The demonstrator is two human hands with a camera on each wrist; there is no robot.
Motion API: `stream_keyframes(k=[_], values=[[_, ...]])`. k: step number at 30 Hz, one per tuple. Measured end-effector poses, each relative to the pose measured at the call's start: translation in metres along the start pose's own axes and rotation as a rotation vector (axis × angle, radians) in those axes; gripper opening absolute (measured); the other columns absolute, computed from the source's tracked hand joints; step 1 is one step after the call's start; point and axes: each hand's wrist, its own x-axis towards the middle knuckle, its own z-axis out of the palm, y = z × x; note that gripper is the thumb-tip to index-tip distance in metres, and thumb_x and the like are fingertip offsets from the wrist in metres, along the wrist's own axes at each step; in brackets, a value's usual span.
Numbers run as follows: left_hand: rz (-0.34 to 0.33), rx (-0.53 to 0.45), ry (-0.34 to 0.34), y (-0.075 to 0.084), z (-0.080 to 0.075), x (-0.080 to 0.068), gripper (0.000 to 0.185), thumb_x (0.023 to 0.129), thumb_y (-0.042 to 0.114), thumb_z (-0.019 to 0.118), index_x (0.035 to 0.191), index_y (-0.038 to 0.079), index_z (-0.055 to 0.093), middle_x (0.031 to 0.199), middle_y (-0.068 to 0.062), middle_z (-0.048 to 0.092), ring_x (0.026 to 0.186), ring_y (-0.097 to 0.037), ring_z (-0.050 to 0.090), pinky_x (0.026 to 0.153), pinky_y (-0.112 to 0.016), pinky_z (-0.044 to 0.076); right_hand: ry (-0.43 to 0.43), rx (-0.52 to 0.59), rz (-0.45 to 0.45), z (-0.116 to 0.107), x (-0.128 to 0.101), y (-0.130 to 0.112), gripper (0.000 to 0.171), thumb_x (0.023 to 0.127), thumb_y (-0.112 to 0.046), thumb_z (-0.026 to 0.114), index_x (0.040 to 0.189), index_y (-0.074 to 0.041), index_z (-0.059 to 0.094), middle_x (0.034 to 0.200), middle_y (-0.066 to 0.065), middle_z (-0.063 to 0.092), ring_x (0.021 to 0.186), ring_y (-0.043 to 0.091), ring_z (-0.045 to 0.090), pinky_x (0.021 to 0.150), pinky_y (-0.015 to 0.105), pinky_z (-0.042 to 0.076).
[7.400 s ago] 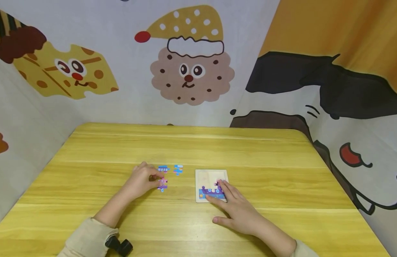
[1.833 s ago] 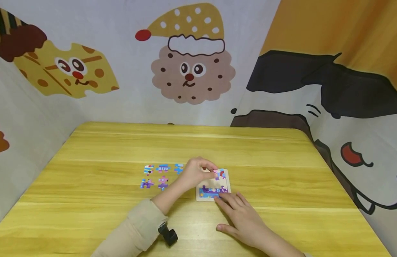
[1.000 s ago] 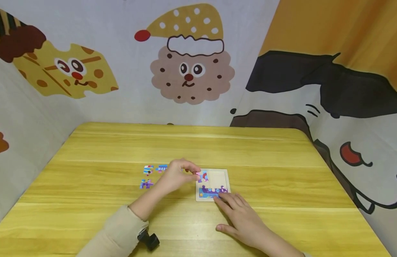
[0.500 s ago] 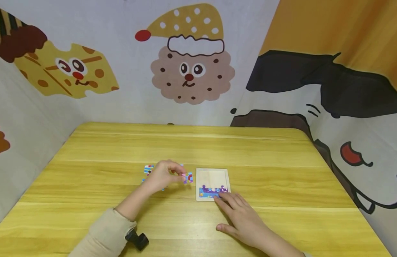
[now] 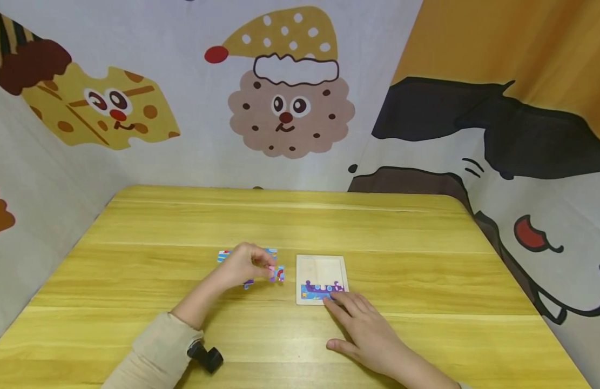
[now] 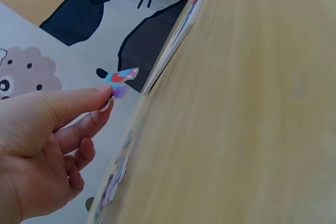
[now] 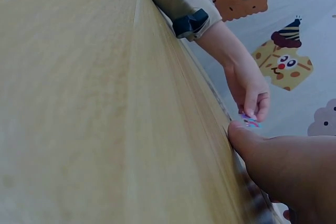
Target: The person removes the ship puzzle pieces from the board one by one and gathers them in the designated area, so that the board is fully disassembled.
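The puzzle tray (image 5: 322, 265) on the worktop (image 5: 300, 221) has only its near row filled — the rest looks bare. The left hand (image 5: 243, 263) pinches a puzzle piece (image 5: 278, 273) just left of the tray; loose pieces (image 5: 224, 255) lie farther left. The right hand (image 5: 363, 324), fingers straight, rests on the tray's near edge.

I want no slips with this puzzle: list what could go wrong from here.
1. The left hand pinches the puzzle piece only at its fingertips; that light grip might drop it.
2. The right hand touches only the puzzle tray's near edge, so the tray may slide when pressed.
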Motion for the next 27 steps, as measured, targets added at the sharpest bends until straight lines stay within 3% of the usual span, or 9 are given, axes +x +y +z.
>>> stream_keyframes(k=[7, 15, 27], values=[[0.025, 0.003, -0.043, -0.007, -0.005, -0.001, 0.009, 0.080, 0.000, 0.074, 0.088, 0.005, 0.073, 0.082, -0.003, 0.069, 0.075, -0.020, 0.063, 0.066, -0.032, 0.054, -0.004, -0.002, 0.002, 0.000, 0.000, -0.001, 0.075, 0.089, -0.060, 0.051, 0.143, -0.008, 0.044, 0.145, 0.011, 0.041, 0.132, 0.031, 0.037, 0.107, 0.051, 0.026], [0.016, 0.057, -0.013, -0.013, -0.003, 0.001, 0.011, 0.079, -0.002, 0.075, 0.086, 0.007, 0.073, 0.081, 0.000, 0.068, 0.073, -0.017, 0.062, 0.063, -0.030, 0.054, -0.006, -0.007, 0.002, 0.000, -0.001, 0.000, 0.075, 0.090, -0.060, 0.051, 0.144, -0.009, 0.043, 0.145, 0.011, 0.040, 0.133, 0.031, 0.036, 0.108, 0.050, 0.026], [0.068, 0.198, 0.018, -0.012, -0.001, 0.001, 0.011, 0.076, -0.001, 0.078, 0.083, 0.007, 0.074, 0.074, 0.004, 0.065, 0.068, -0.011, 0.061, 0.062, -0.026, 0.052, 0.008, -0.013, -0.005, 0.001, -0.001, 0.000, 0.075, 0.090, -0.060, 0.051, 0.143, -0.008, 0.044, 0.145, 0.011, 0.041, 0.132, 0.031, 0.037, 0.107, 0.049, 0.027]])
